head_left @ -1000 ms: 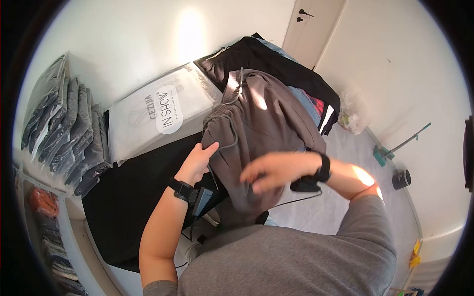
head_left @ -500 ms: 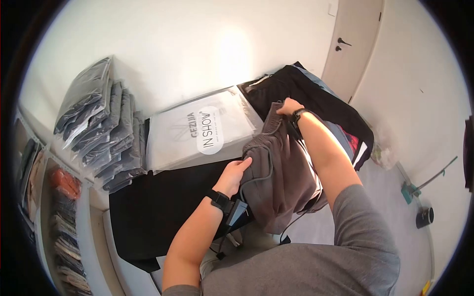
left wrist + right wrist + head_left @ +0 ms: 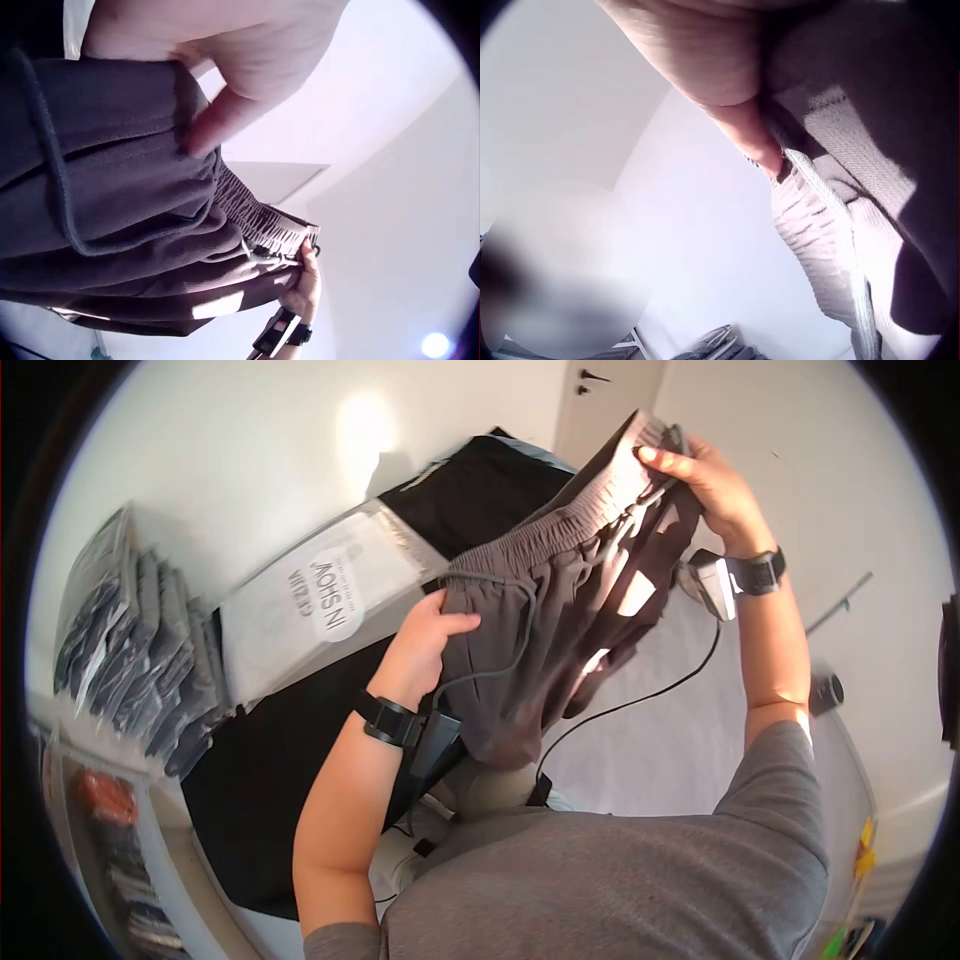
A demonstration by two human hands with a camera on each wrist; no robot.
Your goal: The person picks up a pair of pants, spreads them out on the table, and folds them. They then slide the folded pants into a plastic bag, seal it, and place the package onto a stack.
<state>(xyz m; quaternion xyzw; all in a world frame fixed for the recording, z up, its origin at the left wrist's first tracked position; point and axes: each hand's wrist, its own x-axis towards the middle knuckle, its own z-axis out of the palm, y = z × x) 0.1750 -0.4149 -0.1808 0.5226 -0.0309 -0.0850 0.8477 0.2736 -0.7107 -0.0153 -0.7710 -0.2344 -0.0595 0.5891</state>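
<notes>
The left hand [image 3: 412, 648] and right hand [image 3: 722, 490] pinch trousers [image 3: 562, 615] between fingers, floor [image 3: 665, 745] open beyond the lower edge.

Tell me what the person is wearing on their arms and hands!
Short, plain grey sleeves. The left hand and right hand wear no gloves. Each wrist has a black strap: left strap, right strap. The left gadget looks dark and boxy; the right gadget looks silvery-white, with a thin black cable.

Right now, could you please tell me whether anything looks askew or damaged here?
The stack of bagged garments beside the printed plastic bags looks askew, its edges uneven; I see no spill or damage.
</notes>
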